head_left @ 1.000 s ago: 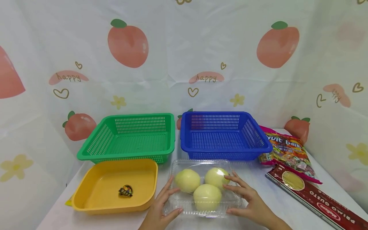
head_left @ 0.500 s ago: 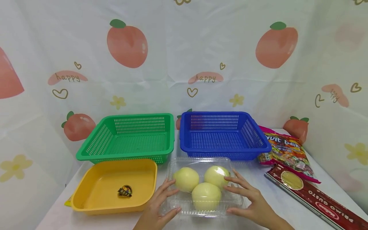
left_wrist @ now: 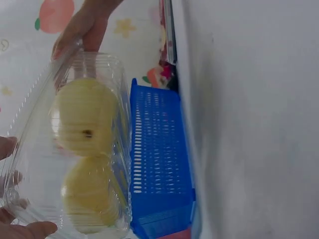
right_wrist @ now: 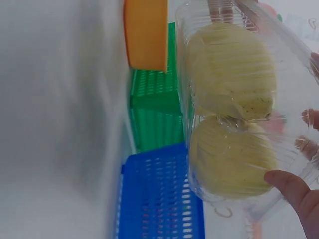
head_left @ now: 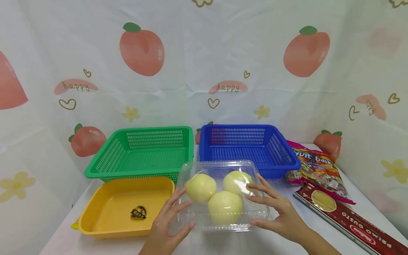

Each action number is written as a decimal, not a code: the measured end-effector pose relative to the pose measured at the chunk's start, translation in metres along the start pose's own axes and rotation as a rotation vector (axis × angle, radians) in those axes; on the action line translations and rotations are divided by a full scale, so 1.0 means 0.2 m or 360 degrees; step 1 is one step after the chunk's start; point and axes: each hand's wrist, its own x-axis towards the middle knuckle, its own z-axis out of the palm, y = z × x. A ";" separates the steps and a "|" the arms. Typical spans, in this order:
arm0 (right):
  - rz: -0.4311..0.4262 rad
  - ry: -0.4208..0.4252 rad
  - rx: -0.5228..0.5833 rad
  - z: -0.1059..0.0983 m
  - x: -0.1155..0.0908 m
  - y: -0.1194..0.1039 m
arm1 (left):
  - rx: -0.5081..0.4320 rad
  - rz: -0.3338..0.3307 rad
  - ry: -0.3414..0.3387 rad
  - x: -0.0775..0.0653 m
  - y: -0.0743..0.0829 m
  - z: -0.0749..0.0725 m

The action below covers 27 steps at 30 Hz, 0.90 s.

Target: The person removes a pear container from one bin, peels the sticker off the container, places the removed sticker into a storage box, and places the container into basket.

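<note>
A clear plastic clamshell box point(head_left: 197, 216) with three pale yellow round fruits point(head_left: 225, 208) inside is held up off the table, lid closed. At its left side my left hand point(head_left: 165, 221) grips the edge, thumb near the front and fingers spread along the side. My right hand point(head_left: 282, 216) holds the opposite side in the same way. Seen from low down in the left wrist view, two of the fruits point(left_wrist: 85, 117) show through the box wall. The right wrist view shows my right thumb point(right_wrist: 286, 184) pressed against the plastic.
Behind stand a green basket point(head_left: 153, 159) and a blue basket point(head_left: 239, 152). A yellow tray point(head_left: 118, 225) with a small dark badge point(head_left: 139, 212) inside is at left. On the right lie a candy bag point(head_left: 318, 170) and a long red pasta pack point(head_left: 350, 221).
Both hands have lifted the clamshell box off the table and moved it slightly left. The box tilts a little. Baskets, tray and packs have stayed put.
</note>
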 end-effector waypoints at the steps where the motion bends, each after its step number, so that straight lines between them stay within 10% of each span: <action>1: -0.0004 0.0005 0.0019 0.00 0.02 0.00 | 0.0010 -0.0013 0.0005 0.01 0.00 -0.01; 12: 0.0107 -0.0038 0.0081 0.05 0.20 0.02 | 0.0138 -0.0102 0.0099 0.11 -0.01 -0.10; 27: 0.0263 -0.0075 0.0189 0.17 0.53 0.05 | 0.0203 -0.0374 -0.0131 0.32 -0.13 -0.40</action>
